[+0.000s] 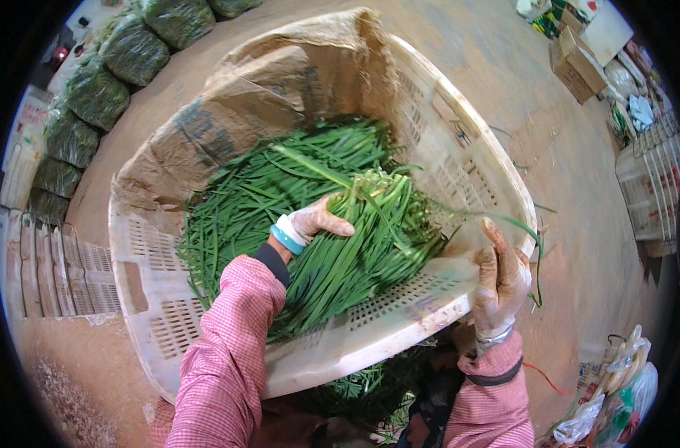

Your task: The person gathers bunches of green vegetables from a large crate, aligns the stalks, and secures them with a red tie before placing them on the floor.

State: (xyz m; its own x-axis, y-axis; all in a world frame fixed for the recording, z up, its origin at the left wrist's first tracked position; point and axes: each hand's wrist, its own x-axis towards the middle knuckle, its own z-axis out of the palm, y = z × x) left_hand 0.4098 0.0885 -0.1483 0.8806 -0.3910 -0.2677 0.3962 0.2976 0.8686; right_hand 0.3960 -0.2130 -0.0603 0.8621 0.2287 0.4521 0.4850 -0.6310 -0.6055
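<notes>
A large white plastic basket [497, 142] with slotted sides holds a heap of long, flat green garlic chives [235, 187]. My left hand [317, 222], in a thin whitish glove with a blue band at the wrist, is closed around a bunch of chives [355, 254]. The bunch's pale cut ends point up and away; its leaves hang toward the near side. My right hand [502, 280], gloved and stained, is raised at the basket's right rim, fingers apart. A loose leaf [530, 230] curves past its fingertips and down outside the rim; I cannot tell whether they touch.
Brown woven sacking [265, 89] lines the basket's far side. Plastic-wrapped green bundles [97, 93] are stacked at far left, above a white crate [64, 269]. At right stand a cardboard box [576, 66] and another crate [650, 187]. Plastic bags [627, 381] lie lower right; chive scraps [362, 384] lie below the basket.
</notes>
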